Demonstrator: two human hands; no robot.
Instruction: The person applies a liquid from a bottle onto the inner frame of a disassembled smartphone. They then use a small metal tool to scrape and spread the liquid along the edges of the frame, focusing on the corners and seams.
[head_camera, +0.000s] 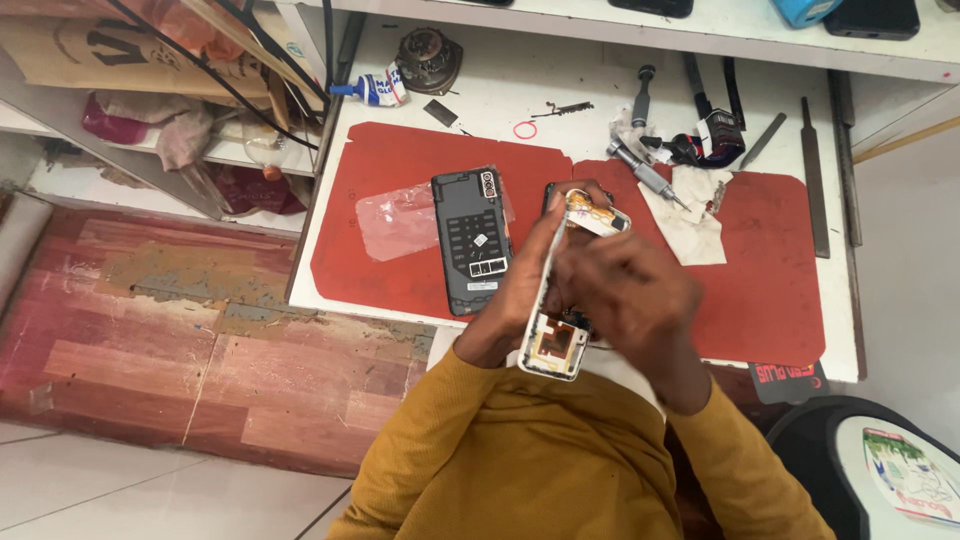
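The left hand (520, 290) grips an opened phone frame (560, 330) along its edge, tilted up over the red mat (400, 180). The right hand (625, 285) closes over the frame's upper part, fingers curled (what they pinch I cannot tell). Just beyond the left hand lies a dark back cover (470, 240), flat beside a clear film (395, 220); a screwdriver (645, 175) sits further off past the right hand
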